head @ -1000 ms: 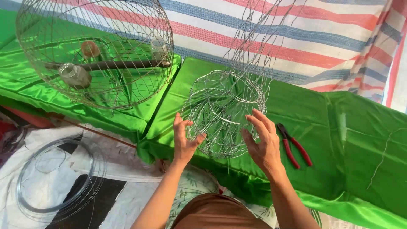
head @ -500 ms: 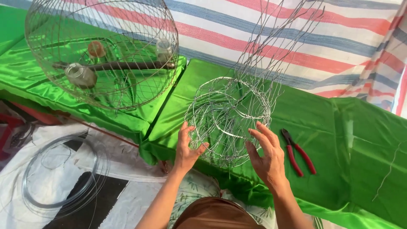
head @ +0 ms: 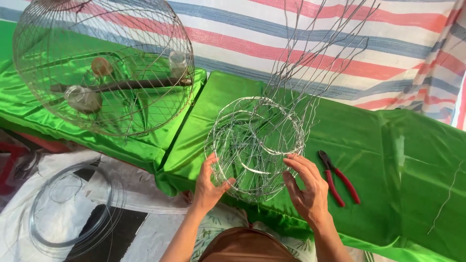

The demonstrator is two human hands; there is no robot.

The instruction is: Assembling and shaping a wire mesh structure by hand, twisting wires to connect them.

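An unfinished round wire cage frame (head: 257, 145) rests on a green satin cover (head: 388, 160), with long loose wire ends rising from its top. My left hand (head: 209, 187) grips the frame's lower left rim, thumb hooked through the wires. On the frame's right side my right hand (head: 307, 189) touches the wires with its fingers spread and bent. Just to the right of that hand lie red-handled pliers (head: 340, 178) on the cover.
A finished domed wire cage (head: 104, 68) with a perch and small cups stands at the upper left. A coil of wire (head: 68, 213) lies on white sheeting at lower left. A striped tarp (head: 310, 43) hangs behind. One loose wire (head: 449, 194) lies far right.
Both hands have shifted a little around the frame, which has turned slightly. The view has also drifted, so everything sits somewhat lower and further right.
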